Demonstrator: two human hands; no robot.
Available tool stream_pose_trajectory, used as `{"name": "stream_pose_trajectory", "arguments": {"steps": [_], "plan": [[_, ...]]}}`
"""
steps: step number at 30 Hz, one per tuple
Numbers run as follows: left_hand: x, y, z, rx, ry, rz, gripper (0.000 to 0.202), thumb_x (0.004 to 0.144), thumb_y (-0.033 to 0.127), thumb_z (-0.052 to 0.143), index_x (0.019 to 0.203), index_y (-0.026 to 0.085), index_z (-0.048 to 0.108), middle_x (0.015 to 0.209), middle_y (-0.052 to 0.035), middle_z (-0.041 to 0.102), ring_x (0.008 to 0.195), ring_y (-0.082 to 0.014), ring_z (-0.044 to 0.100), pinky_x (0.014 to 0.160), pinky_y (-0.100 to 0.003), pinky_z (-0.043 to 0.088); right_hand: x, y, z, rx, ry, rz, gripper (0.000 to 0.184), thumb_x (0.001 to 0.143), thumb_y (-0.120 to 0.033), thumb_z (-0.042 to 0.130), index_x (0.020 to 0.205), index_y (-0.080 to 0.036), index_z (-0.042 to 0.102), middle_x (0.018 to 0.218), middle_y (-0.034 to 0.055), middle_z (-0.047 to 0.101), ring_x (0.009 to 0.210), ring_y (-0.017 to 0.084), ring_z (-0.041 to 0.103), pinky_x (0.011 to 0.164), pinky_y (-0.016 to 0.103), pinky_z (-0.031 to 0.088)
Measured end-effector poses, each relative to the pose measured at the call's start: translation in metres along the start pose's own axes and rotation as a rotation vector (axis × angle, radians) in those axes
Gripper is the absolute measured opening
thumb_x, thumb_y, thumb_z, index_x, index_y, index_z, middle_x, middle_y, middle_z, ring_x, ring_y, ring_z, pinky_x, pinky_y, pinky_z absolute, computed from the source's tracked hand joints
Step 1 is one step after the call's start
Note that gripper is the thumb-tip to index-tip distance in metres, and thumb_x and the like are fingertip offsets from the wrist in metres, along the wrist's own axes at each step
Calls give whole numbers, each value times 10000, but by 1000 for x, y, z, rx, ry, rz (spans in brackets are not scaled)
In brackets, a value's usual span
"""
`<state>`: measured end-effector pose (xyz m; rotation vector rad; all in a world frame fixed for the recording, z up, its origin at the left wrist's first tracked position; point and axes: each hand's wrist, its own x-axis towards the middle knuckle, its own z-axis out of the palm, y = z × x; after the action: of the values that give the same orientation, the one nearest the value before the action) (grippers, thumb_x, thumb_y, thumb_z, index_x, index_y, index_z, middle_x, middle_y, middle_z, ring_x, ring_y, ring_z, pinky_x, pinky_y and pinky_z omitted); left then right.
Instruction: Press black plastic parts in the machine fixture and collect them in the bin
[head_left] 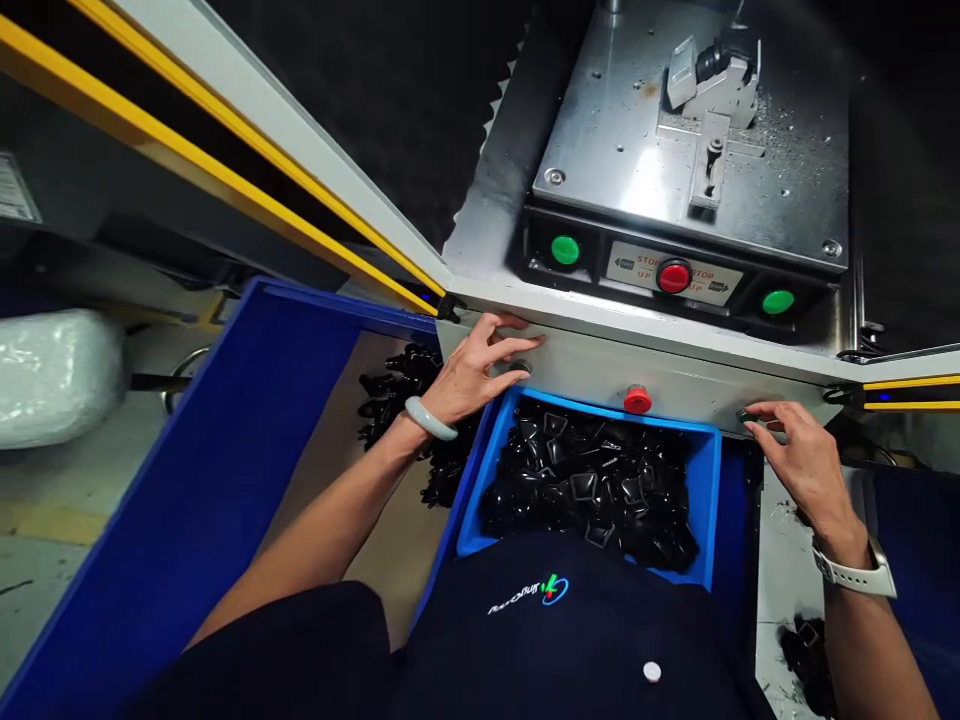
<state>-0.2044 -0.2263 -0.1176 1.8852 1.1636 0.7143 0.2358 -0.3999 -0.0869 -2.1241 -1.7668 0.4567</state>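
Observation:
My left hand point(476, 370) rests against the light front panel point(577, 360) of the machine, fingers stretched and apart. Its thumb is at a dark round push button point(519, 369), partly covered by the fingers. On the panel's right side, my right hand point(801, 450) has thumb and fingertips closed around a small dark green button point(744, 415). Between the hands a red push button point(637, 399) sticks out. Above the panel, a metal fixture point(720, 95) on a steel plate point(622, 110) holds a black part point(709, 62).
A blue bin point(709, 500) full of glossy black plastic parts stands below the panel, against my body. More black parts point(405, 390) lie to the left. Yellow-edged frames point(300, 190) flank the opening. Green buttons point(565, 250) and a red stop button point(673, 276) sit below the plate.

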Motion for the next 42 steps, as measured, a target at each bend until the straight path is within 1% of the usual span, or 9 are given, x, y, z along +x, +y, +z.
{"name": "stream_pose_trajectory", "arguments": {"steps": [8,15,19,24,28,31,34,38,42], "plan": [[4,-1,-2,0,32,-1,438,731,120,896,1128,297,845,1273,-82,646,957,-237,642,1016,-449,576,-1,0,22,-189,156,-46,239,1017,-301,476,1016,-222,702,1028,122,717,1005,299,643,923,450,510],[-6,-18,-8,66,80,175,328,924,191,775,1247,241,786,1373,-106,587,877,-150,628,983,-434,602,-28,-19,34,-371,275,-239,276,1063,-318,527,1214,-236,744,1321,101,739,1134,306,646,950,435,502],[-5,-13,-7,316,59,142,403,898,187,822,1291,253,761,1404,-107,564,992,-199,630,1000,-458,576,-21,-2,27,-320,245,-256,357,1060,-363,463,1273,-218,711,1222,129,760,1068,329,667,922,465,525],[-3,-4,1,487,30,74,443,922,166,793,1346,270,723,1437,-111,550,1043,-225,647,1007,-446,539,-3,16,18,-261,189,-224,313,983,-308,478,1194,-346,706,1115,85,767,991,332,673,821,477,526],[-9,-9,10,460,148,82,412,918,165,804,1308,282,742,1440,-95,569,1048,-225,645,1035,-456,523,-6,9,18,-304,179,-164,368,950,-247,429,1188,-336,697,1119,111,737,1038,360,629,796,497,513],[-30,-24,18,298,384,87,307,943,211,786,1247,231,752,1394,-107,576,1061,-210,642,1027,-402,548,-24,-1,30,-332,180,-291,366,978,-250,442,1251,-281,684,1185,114,724,1047,342,627,868,485,529],[-62,-50,25,207,574,-74,138,1000,150,634,1086,178,739,1188,-97,628,991,-184,639,927,-321,569,-44,-14,60,-289,-12,-476,431,989,-174,418,1357,-267,623,1273,93,704,1116,281,658,909,417,558],[-99,-93,36,144,438,-386,198,912,35,580,957,173,715,1037,-71,639,975,-200,631,901,-332,572,-50,-29,108,-356,-133,-495,546,957,-54,342,1409,-260,568,1201,105,691,1060,257,673,794,372,595],[-106,-116,44,33,320,-419,258,765,-19,661,929,160,747,1046,-72,654,1023,-227,646,1023,-415,560,-40,-33,127,-426,-148,-478,442,952,-40,383,1260,-239,629,1099,101,683,967,253,654,601,319,555]]}}
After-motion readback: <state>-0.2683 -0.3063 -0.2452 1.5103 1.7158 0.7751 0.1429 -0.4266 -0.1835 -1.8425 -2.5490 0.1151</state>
